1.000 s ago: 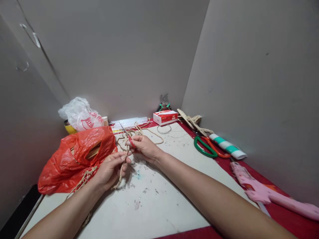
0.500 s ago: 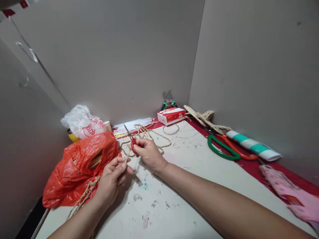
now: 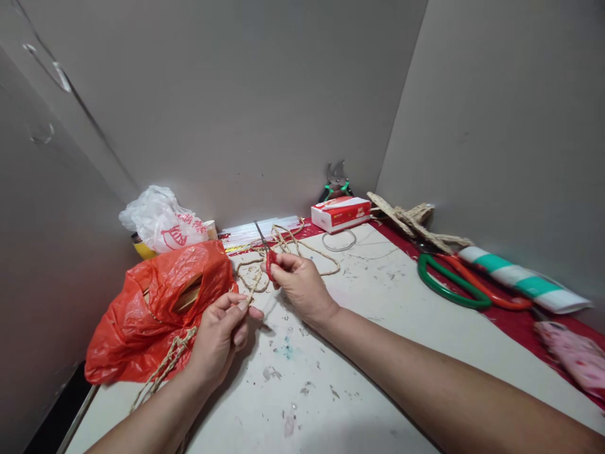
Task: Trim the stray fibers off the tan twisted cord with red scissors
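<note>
Between thumb and fingers, my left hand [image 3: 225, 329] pinches a thin braided straw cord [image 3: 254, 287]. More of that cord lies in loose loops on the table behind my hands, and a further braided length [image 3: 167, 360] hangs by my left wrist. My right hand [image 3: 302, 285] is closed around the red handles of small scissors [image 3: 270, 261], just up and right of the left fingers. The blades point up and away, looking nearly closed. Part of the handles is hidden by my fingers.
Left of my hands sits a red plastic bag [image 3: 123, 315], with a white plastic bag [image 3: 165, 224] behind it. A red-and-white box [image 3: 341, 214] and wire ring [image 3: 339, 240] are at the back. Along the right lie green-handled shears [image 3: 447, 287] and a striped roll [image 3: 524, 277].
The view has shifted, so most things sit farther right. Both hands keep their hold on the cord and the scissors, with little other movement.
</note>
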A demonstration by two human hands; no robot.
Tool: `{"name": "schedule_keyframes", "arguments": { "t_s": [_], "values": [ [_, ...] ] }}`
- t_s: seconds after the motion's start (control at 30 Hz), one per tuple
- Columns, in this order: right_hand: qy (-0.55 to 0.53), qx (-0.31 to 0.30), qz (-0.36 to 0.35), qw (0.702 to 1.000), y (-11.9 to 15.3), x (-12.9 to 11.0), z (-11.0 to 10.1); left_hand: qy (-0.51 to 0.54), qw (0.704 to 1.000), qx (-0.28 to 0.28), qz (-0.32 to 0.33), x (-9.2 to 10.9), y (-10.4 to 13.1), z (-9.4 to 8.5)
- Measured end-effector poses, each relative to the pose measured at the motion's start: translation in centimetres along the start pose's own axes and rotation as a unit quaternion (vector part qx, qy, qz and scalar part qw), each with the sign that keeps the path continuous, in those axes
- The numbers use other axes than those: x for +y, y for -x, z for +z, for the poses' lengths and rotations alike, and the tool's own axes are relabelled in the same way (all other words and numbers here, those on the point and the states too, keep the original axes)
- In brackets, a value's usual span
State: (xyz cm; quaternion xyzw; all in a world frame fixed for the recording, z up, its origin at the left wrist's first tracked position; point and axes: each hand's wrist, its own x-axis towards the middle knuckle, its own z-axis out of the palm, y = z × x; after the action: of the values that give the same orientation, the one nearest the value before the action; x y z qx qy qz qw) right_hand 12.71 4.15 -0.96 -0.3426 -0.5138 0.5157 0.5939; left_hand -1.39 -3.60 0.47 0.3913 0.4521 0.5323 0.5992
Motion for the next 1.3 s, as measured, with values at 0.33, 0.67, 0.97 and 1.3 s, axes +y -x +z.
{"name": "schedule_keyframes", "arguments": {
  "t_s": [0.33,0.67,0.97,1.3],
  "values": [
    [0.017,-0.003,-0.009,1.000,0.1,-0.1,0.0,0.021,0.999,-0.024,-0.039,-0.1,-0.1,-0.3],
    [0.197,-0.082,-0.118,0.970,0.9,-0.6,-0.5,0.028,0.998,0.064,0.001,-0.4,-0.4,-0.5],
    [0.580,-0.174,-0.232,0.761,1.1,-1.5,-1.5,0.073,0.990,0.108,0.053,0.1,-1.0,-1.0],
    [0.657,-0.219,-0.226,0.685,0.7,-1.7,-1.4,0.080,0.991,0.105,0.034,0.3,-1.2,-0.8]
  ]
}}
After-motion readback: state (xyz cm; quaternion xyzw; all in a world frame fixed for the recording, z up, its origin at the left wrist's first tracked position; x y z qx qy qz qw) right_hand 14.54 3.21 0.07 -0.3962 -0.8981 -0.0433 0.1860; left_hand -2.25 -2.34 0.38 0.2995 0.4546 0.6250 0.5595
